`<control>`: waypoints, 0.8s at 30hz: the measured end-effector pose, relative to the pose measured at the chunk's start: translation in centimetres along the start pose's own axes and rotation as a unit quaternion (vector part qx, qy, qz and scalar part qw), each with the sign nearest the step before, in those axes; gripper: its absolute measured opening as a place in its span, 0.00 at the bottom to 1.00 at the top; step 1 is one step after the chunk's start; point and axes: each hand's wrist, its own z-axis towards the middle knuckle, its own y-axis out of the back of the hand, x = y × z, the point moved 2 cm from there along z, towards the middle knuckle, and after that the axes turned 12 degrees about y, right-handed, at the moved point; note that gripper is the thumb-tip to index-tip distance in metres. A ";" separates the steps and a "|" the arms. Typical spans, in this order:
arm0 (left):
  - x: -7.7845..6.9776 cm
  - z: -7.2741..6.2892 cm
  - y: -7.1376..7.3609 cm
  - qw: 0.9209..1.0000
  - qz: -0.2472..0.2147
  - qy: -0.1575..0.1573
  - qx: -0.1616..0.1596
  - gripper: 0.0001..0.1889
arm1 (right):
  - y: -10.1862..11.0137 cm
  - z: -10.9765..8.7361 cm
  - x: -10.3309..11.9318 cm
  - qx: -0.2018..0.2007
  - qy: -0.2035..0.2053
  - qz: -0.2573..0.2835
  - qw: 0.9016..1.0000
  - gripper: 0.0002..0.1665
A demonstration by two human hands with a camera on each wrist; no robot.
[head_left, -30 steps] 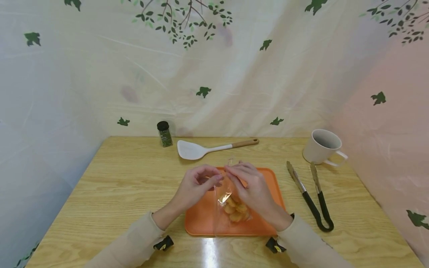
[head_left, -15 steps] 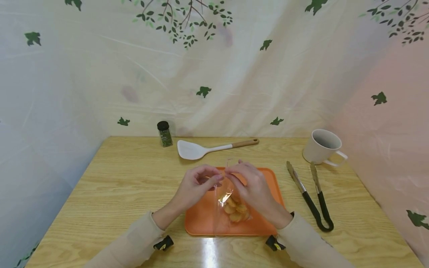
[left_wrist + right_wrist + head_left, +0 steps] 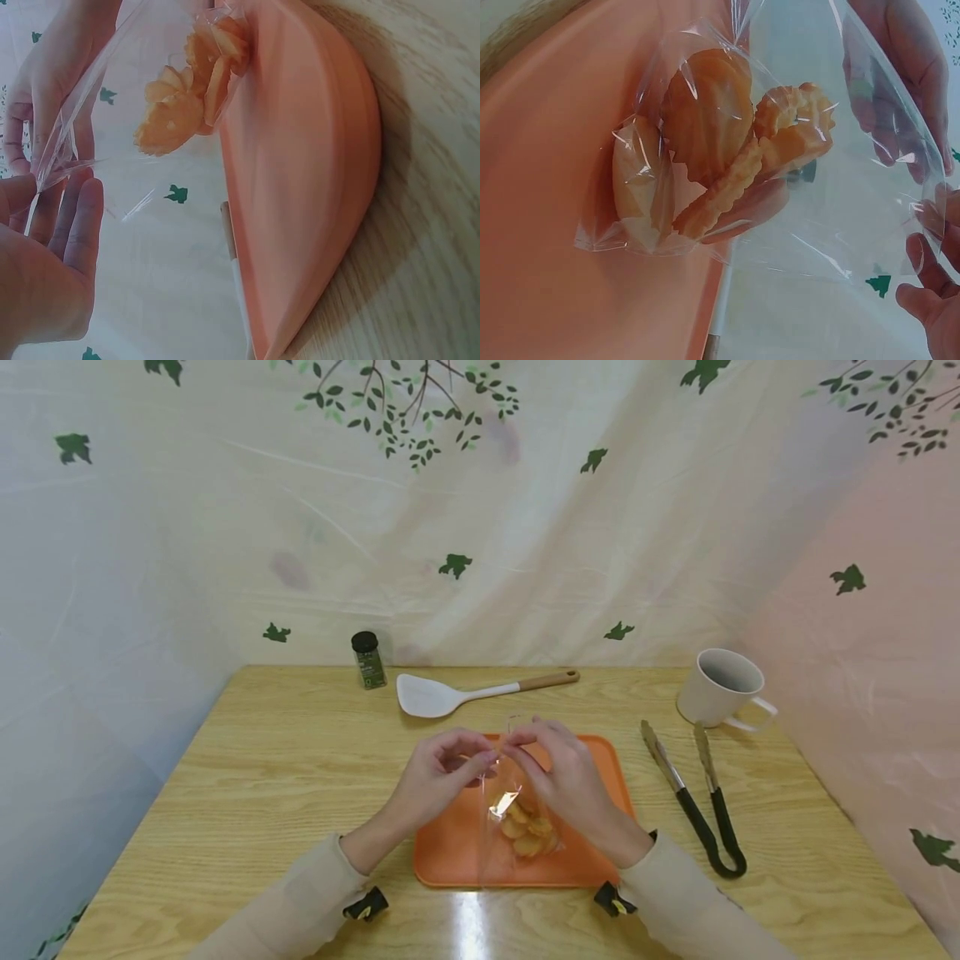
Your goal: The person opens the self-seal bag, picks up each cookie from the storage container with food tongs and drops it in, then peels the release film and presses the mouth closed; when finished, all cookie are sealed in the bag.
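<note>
A clear plastic bag (image 3: 504, 806) hangs over the orange tray (image 3: 450, 858), with several golden crinkle-edged snack pieces (image 3: 709, 112) in its lower part. My left hand (image 3: 442, 768) pinches the bag's top between thumb and fingers, as the left wrist view shows. Close beside it, my right hand (image 3: 566, 772) pinches the same top edge, fingertips nearly meeting the left ones. In the right wrist view the bag's bottom corner lies against the tray.
Behind the tray lie a white spatula (image 3: 433, 697) with a wooden handle and a black-capped spice jar (image 3: 370, 662). To the right are black-handled tongs (image 3: 701, 827) and a white mug (image 3: 716, 689). A leaf-printed curtain (image 3: 480, 510) stands behind the table.
Both hands keep their hold on the bag's top. The right fingers shift only slightly, and the bag stays in place.
</note>
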 end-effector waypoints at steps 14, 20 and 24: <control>0.0 -0.1 0.1 1.000 -0.001 0.003 0.000 0.06 | 0.0 0.1 0.1 -0.006 -0.001 0.024 1.000 0.14; 0.0 -0.1 0.1 1.000 -0.001 0.006 -0.002 0.06 | 0.2 0.2 0.2 -0.005 -0.004 0.032 0.999 0.12; 0.0 -0.2 0.1 1.000 -0.001 0.004 -0.001 0.07 | 0.3 0.2 0.3 -0.006 -0.016 0.040 0.999 0.13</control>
